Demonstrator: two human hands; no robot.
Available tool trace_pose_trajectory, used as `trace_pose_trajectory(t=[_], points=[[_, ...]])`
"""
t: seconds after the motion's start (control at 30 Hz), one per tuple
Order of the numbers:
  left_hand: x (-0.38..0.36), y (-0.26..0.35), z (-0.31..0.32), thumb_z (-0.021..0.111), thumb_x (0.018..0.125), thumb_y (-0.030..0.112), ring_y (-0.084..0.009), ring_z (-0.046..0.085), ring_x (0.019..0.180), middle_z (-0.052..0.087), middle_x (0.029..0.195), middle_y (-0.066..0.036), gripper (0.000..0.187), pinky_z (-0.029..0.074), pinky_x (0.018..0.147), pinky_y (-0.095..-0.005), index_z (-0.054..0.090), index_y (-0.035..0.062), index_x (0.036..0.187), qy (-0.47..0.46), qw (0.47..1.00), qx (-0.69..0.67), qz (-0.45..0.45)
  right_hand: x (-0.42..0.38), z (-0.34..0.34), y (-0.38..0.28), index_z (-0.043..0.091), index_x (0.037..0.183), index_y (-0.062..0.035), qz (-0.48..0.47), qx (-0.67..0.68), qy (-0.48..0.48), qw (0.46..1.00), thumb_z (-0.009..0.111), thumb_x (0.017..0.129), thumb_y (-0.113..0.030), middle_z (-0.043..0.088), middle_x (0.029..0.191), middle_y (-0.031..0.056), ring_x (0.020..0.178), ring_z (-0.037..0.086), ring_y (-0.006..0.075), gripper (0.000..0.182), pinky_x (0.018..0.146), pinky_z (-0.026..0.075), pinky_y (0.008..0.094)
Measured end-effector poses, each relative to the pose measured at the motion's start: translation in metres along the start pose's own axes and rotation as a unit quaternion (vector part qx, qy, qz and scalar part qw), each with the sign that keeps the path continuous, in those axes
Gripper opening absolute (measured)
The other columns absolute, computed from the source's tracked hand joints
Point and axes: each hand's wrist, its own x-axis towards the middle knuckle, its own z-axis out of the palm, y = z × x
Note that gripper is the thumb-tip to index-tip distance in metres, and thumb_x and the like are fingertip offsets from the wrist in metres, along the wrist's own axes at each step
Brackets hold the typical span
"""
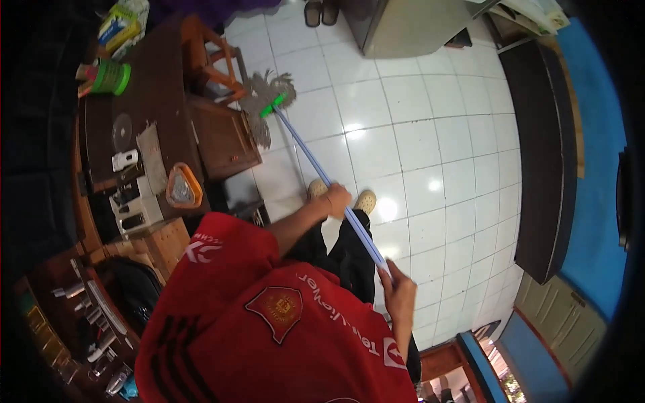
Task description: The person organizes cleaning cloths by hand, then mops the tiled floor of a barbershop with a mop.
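Blue mop handle (363, 236), green clamp (273, 105), grey strands (285, 87), white grid-lined floor (443, 148)

The glossy white tiled floor (453, 151) carries a splayed grey mop head (259, 86) — plus dark slippers (313, 13) and beige clogs (366, 201).

One mop (311, 158), two beige clogs (366, 201), two dark slippers (313, 13), one green container (111, 77)

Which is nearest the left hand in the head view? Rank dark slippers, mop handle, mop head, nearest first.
1. Mop handle: gripped in the left hand.
2. Mop head: on the floor ahead, at the handle's far end.
3. Dark slippers: farthest ahead, near the view's top edge.
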Motion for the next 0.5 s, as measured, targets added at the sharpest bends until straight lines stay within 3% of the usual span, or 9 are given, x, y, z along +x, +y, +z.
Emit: trace_pose_trajectory(t=[0.03, 0.1, 0.13, 0.2, 0.23, 0.27, 0.37, 0.43, 0.5], points=[[0.008, 0.027, -0.004, 0.066, 0.054, 0.028, -0.0284, 0.062, 0.073, 0.063, 0.068, -0.011, 0.022, 0.044, 0.067, -0.0434, 0.067, 0.0127, 0.07, -0.078, 0.996, 0.01, 0.032, -0.016, -0.006, 0.023, 0.06, 0.109, 0.0004, 0.024, 0.022, 0.012, 0.999, 0.061, 0.085, -0.023, 0.056, 0.057, 0.0105, 0.052, 0.047, 0.0087, 0.034, 0.048, 0.041, 0.0276], [0.006, 0.095, -0.011, 0.066, 0.056, 0.025, -0.0284, 0.063, 0.074, 0.064, 0.074, -0.013, 0.022, 0.044, 0.07, -0.0461, 0.067, 0.0086, 0.07, -0.091, 0.99, -0.066, 0.081, -0.059, -0.04, 0.041, 0.06, 0.108, 0.0026, 0.086, 0.029, 0.012, 0.996, 0.061, 0.084, -0.022, 0.055, 0.057, 0.0058, 0.052, 0.046, 0.0064, 0.034, 0.046, 0.038, 0.0252], [0.008, 0.127, 0.001, 0.064, 0.053, 0.025, -0.0296, 0.063, 0.07, 0.063, 0.068, -0.013, 0.018, 0.041, 0.061, -0.0482, 0.067, 0.011, 0.065, -0.085, 0.983, -0.105, 0.122, -0.084, -0.055, 0.049, 0.06, 0.106, 0.004, 0.14, 0.015, 0.003, 0.99, 0.06, 0.085, -0.021, 0.053, 0.055, 0.0042, 0.052, 0.046, 0.0058, 0.033, 0.045, 0.036, 0.0246], [0.008, 0.183, -0.004, 0.062, 0.058, 0.021, -0.029, 0.063, 0.073, 0.063, 0.07, -0.013, 0.015, 0.043, 0.061, -0.0482, 0.066, 0.0088, 0.066, -0.162, 0.957, -0.119, 0.208, -0.132, -0.078, 0.056, 0.063, 0.102, 0.0003, 0.154, -0.021, 0.035, 0.987, 0.062, 0.082, -0.021, 0.047, 0.051, 0.0016, 0.049, 0.041, 0.0055, 0.029, 0.043, 0.034, 0.0255], [0.004, 0.203, -0.005, 0.062, 0.059, 0.02, -0.029, 0.063, 0.074, 0.064, 0.07, -0.012, 0.014, 0.044, 0.061, -0.0482, 0.066, 0.0086, 0.066, -0.167, 0.948, -0.135, 0.235, -0.15, -0.088, 0.047, 0.06, 0.104, 0.0058, 0.145, -0.03, 0.043, 0.988, 0.065, 0.08, -0.02, 0.055, 0.06, 0.0076, 0.054, 0.042, 0.0076, 0.036, 0.045, 0.036, 0.0277], [0.002, 0.218, -0.004, 0.063, 0.06, 0.02, -0.0281, 0.062, 0.073, 0.063, 0.069, -0.011, 0.013, 0.043, 0.063, -0.0468, 0.065, 0.0085, 0.066, -0.184, 0.941, -0.13, 0.253, -0.161, -0.091, 0.039, 0.063, 0.1, 0.0012, 0.182, 0.018, 0.024, 0.983, 0.063, 0.08, -0.017, 0.048, 0.053, 0.0001, 0.049, 0.041, 0.0053, 0.026, 0.043, 0.033, 0.0249], [0.008, 0.21, -0.002, 0.064, 0.059, 0.019, -0.0268, 0.061, 0.075, 0.062, 0.069, -0.01, 0.013, 0.041, 0.068, -0.0449, 0.065, 0.008, 0.066, -0.144, 0.945, -0.135, 0.262, -0.159, -0.075, 0.054, 0.06, 0.104, 0.0074, 0.252, 0.249, 0.09, 0.931, 0.063, 0.08, -0.008, 0.056, 0.07, 0.0012, 0.057, 0.045, 0.0051, 0.029, 0.048, 0.035, 0.0204], [0.021, 0.193, 0.012, 0.065, 0.057, 0.018, -0.0263, 0.058, 0.079, 0.06, 0.07, -0.01, 0.011, 0.039, 0.071, -0.0435, 0.063, 0.0086, 0.062, -0.05, 0.948, -0.145, 0.28, -0.136, -0.07, 0.086, 0.059, 0.106, 0.0071, 0.207, 0.199, 0.086, 0.954, 0.065, 0.079, -0.013, 0.057, 0.068, 0.0043, 0.057, 0.045, 0.0067, 0.034, 0.048, 0.038, 0.0238], [0.037, 0.166, 0.002, 0.064, 0.056, 0.016, -0.027, 0.054, 0.089, 0.057, 0.077, -0.008, 0.011, 0.039, 0.076, -0.0437, 0.062, 0.0096, 0.064, -0.001, 0.98, -0.098, 0.171, -0.093, -0.06, 0.103, 0.058, 0.109, 0.0055, 0.139, 0.118, 0.074, 0.98, 0.067, 0.078, -0.018, 0.059, 0.07, 0.0083, 0.057, 0.046, 0.0074, 0.039, 0.05, 0.041, 0.0253]])
